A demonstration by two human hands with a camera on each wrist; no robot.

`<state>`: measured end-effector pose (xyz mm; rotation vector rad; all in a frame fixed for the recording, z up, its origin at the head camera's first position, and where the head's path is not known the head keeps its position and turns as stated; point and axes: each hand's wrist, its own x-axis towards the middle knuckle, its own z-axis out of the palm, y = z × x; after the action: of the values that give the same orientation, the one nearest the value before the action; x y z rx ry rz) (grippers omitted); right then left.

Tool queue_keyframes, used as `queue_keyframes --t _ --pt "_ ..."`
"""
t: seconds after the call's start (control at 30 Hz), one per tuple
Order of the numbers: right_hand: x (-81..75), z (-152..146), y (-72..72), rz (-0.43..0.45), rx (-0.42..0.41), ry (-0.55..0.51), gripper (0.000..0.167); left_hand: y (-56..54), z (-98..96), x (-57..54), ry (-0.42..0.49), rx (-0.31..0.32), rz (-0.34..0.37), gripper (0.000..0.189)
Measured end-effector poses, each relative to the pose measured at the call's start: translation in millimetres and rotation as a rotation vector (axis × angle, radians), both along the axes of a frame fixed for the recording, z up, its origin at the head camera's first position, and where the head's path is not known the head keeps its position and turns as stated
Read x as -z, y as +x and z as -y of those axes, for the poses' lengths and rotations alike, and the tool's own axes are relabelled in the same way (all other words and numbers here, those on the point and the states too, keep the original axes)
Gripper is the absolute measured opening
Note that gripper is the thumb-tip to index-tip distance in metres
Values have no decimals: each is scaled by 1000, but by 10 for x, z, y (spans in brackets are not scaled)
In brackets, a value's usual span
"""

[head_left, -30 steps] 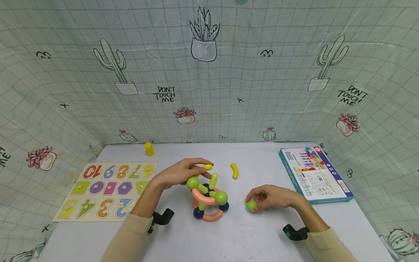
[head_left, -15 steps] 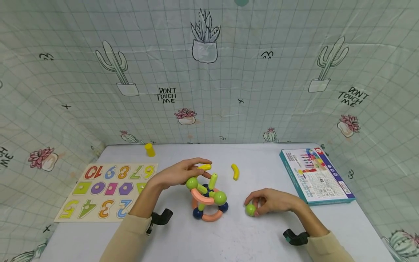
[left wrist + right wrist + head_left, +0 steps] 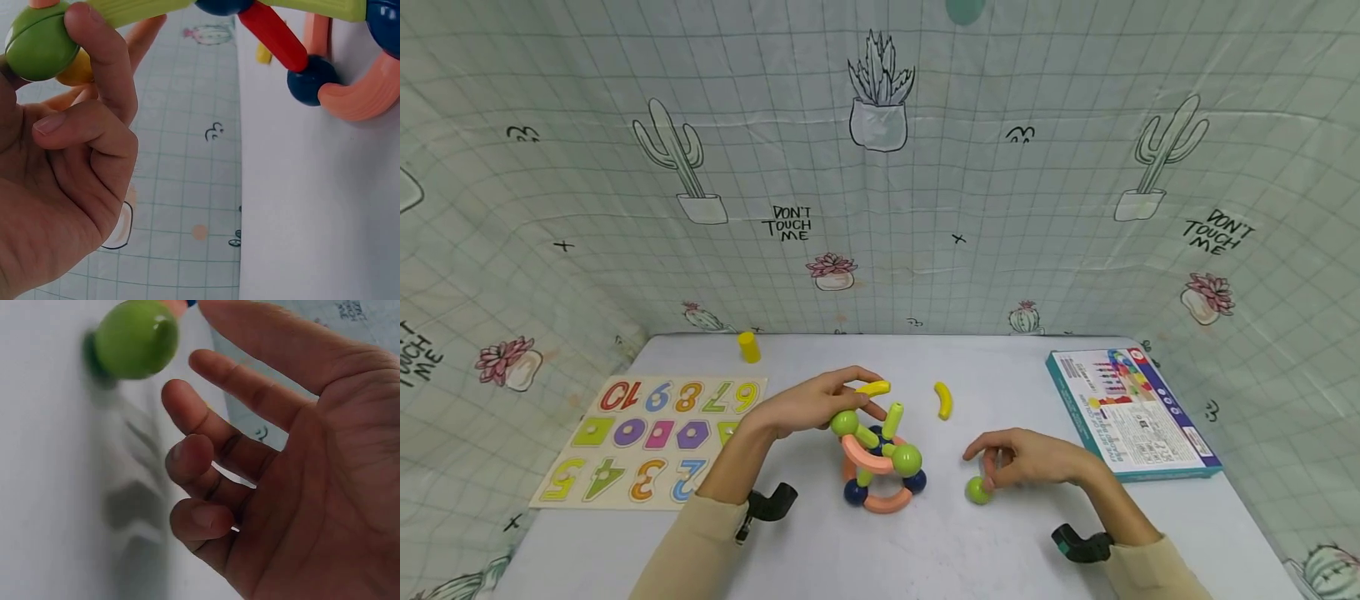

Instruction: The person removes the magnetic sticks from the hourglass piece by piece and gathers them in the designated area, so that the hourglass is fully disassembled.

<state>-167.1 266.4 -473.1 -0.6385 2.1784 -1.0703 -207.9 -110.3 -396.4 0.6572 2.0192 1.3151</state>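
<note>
Over a white desk (image 3: pixel 955 550), I watch a person's two bare hands at work around a toy model built of balls and sticks. The ball-and-stick model (image 3: pixel 874 461) stands near the middle: coral curved sticks, straight lime sticks, green balls and dark blue balls.

The left hand (image 3: pixel 812 404) reaches in from the left and holds the model by a green ball (image 3: pixel 844 422) at its upper left corner. My left wrist view shows a fingertip pressed against that ball, and I read the fingers as pinching it. A short yellow stick (image 3: pixel 874 388) juts out beside these fingers; I cannot tell whether it is joined to the model. The same wrist view also shows me a red stick (image 3: pixel 275 37) within the model.

To the right of the model, the right hand (image 3: pixel 1026 458) hovers just above a loose green ball (image 3: pixel 978 490) resting on the desk. From the right wrist I see its fingers spread apart and loosely bent, with the ball outside them, close to the thumb.

Beyond the model lies a yellow curved stick (image 3: pixel 943 401). Farther left stands a yellow cylinder (image 3: pixel 748 347), with a number-and-shape board (image 3: pixel 632 453) nearer the left arm. A flat printed box (image 3: pixel 1131 417) lies at the right.
</note>
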Motion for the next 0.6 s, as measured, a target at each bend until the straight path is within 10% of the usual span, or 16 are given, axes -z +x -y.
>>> queue_keyframes --t 0.6 --pt "-601 993 -420 -265 151 -202 34 -55 -38 5 5 12 36 46"
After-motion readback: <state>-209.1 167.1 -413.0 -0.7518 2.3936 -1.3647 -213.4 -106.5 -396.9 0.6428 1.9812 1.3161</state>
